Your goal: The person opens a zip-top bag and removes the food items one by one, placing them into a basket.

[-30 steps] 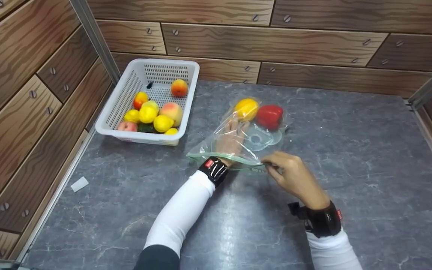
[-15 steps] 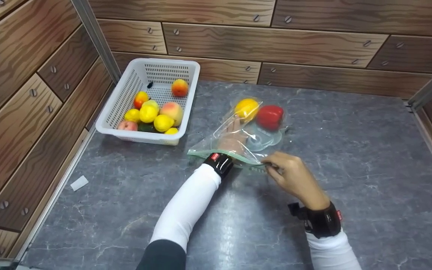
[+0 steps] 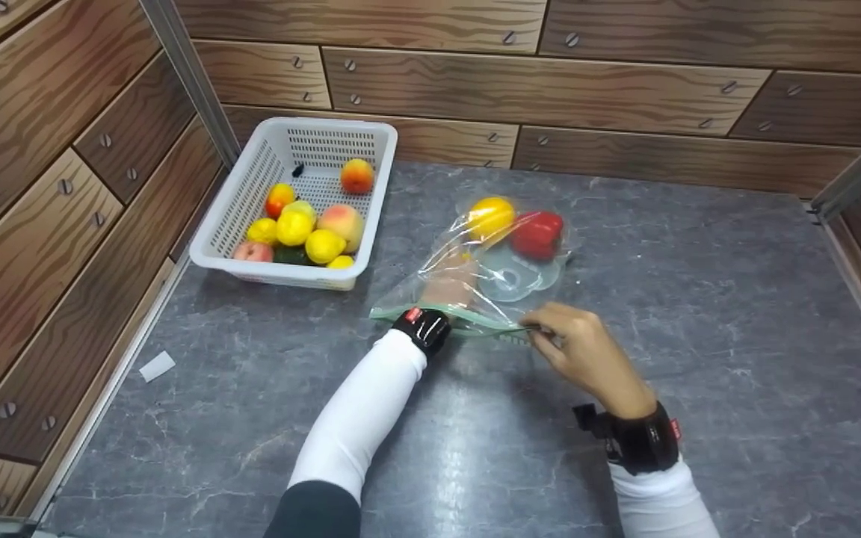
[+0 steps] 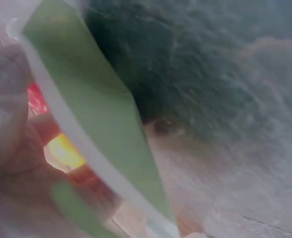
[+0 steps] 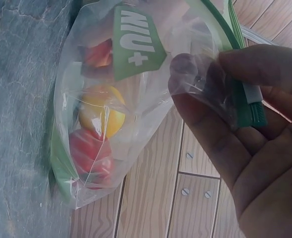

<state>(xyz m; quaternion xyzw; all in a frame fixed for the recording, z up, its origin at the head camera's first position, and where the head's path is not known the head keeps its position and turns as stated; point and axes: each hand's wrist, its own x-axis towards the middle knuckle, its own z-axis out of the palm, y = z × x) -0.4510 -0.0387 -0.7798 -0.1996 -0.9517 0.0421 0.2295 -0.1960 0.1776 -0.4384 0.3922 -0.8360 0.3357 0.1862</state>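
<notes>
A clear zip bag (image 3: 430, 288) with a green rim lies on the grey table, holding a yellow fruit (image 3: 491, 219) and a red bell pepper (image 3: 537, 235) at its far end. My left hand (image 3: 449, 280) is inside the bag, the rim crossing its wrist; the plastic blurs its fingers. In the left wrist view, thumb and fingers stand apart, with yellow and red showing between them. Outside the bag, my right hand (image 3: 572, 340) pinches the right corner of the rim. The right wrist view shows the green zip slider (image 5: 254, 111) at these fingers.
A white perforated basket (image 3: 202, 250) stands at the back left with several fruits, among them lemons (image 3: 326, 245) and a peach (image 3: 342, 224). A small white paper piece (image 3: 157, 366) lies front left. Wood-patterned walls (image 3: 550, 90) border the table.
My left hand first slid slightly deeper into the bag, then drew back left, away from the yellow fruit. My right hand has kept its hold on the bag's corner.
</notes>
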